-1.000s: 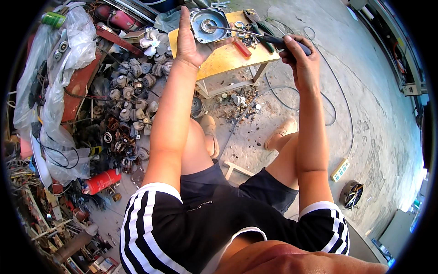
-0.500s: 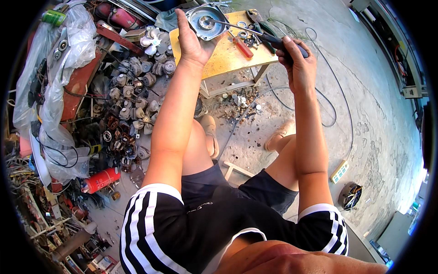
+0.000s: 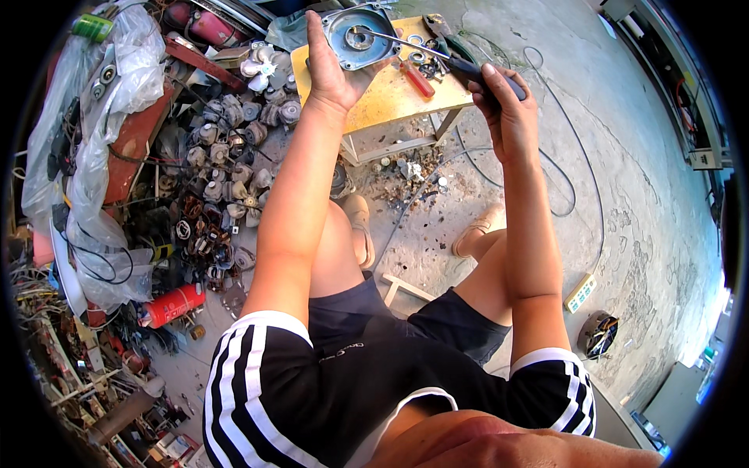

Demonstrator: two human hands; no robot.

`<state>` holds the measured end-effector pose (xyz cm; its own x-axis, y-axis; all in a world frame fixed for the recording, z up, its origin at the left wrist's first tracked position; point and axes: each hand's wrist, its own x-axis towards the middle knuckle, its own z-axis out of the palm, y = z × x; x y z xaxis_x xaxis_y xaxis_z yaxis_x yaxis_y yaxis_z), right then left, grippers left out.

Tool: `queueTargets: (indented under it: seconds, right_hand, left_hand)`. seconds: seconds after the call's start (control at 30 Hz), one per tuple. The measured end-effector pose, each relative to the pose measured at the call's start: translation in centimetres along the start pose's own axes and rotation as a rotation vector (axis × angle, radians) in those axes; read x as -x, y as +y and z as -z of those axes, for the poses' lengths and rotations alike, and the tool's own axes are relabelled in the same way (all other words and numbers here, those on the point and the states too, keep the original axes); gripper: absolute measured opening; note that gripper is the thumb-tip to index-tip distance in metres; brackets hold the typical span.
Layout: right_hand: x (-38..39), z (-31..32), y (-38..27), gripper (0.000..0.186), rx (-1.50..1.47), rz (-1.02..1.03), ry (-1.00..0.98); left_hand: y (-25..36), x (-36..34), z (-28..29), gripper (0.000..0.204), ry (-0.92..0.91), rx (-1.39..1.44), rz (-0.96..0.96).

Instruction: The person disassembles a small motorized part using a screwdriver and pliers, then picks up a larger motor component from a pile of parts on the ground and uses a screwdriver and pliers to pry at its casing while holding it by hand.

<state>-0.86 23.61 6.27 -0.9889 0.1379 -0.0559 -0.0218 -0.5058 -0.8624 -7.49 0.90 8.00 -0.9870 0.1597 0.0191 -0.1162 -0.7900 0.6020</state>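
Points the screwdriver (image 3: pixel 462 67), gripped by its black handle in the right hand (image 3: pixel 511 109), leftward and away from the body, long axis running to the hub (image 3: pixel 359 40) in the middle of the cover (image 3: pixel 365 56). Seems to meet the hub at the tip; cannot tell contact from mere overlap. Holds the cover cupped in the left hand (image 3: pixel 334 84), palm up, thumb along its left side, fingers partly hidden beneath. Has the cover left of and slightly beyond the right hand, just ahead of the left palm, over the table (image 3: pixel 363 117). Puts 1 hand nearer: the left.
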Motion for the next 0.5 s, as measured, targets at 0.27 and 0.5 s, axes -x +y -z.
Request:
queueTargets:
  seconds: [0.27,0.5]
  right_hand:
    - [0.1,1.1,-2.3,0.029,0.231,0.096,-0.152]
    - [0.1,1.8,-3.7,0.034,0.310,0.203,-0.309]
  left_hand:
    - [1.4,-0.4,2.3,0.079,-0.235,-0.195,0.291]
    - [0.2,0.2,1.3,0.078,-0.187,-0.158,0.300]
